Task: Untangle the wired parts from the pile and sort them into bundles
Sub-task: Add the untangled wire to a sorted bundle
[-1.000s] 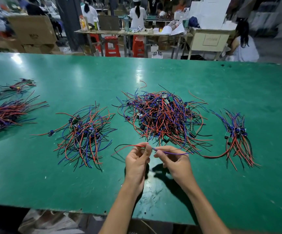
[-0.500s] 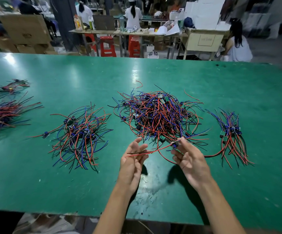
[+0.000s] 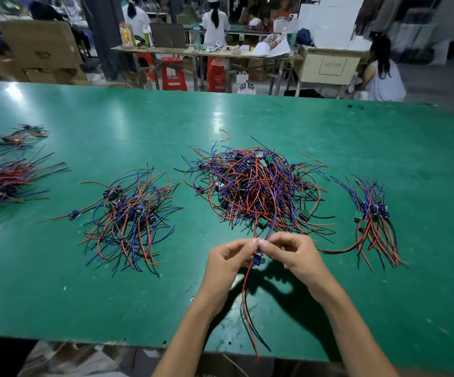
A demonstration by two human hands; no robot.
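A big tangled pile (image 3: 258,186) of red, blue and black wired parts lies mid-table. Just in front of it my left hand (image 3: 230,258) and my right hand (image 3: 295,254) meet, both pinching one wired part (image 3: 257,259) with a small blue component. Its red and black leads (image 3: 246,308) hang down toward the table's near edge, and its blue and red wires run up into the pile. A looser heap (image 3: 130,213) lies to the left, and a small aligned bundle (image 3: 372,221) to the right.
Two more bundles lie at the far left: a thick one (image 3: 0,183) and a thin one (image 3: 16,137). The green table (image 3: 57,295) ends close to me. Beyond its far edge are workbenches, red stools (image 3: 173,73) and seated people.
My hands were apart with fingers loose, a part in the right. They have come together and both pinch one part, whose leads now hang toward the near edge.
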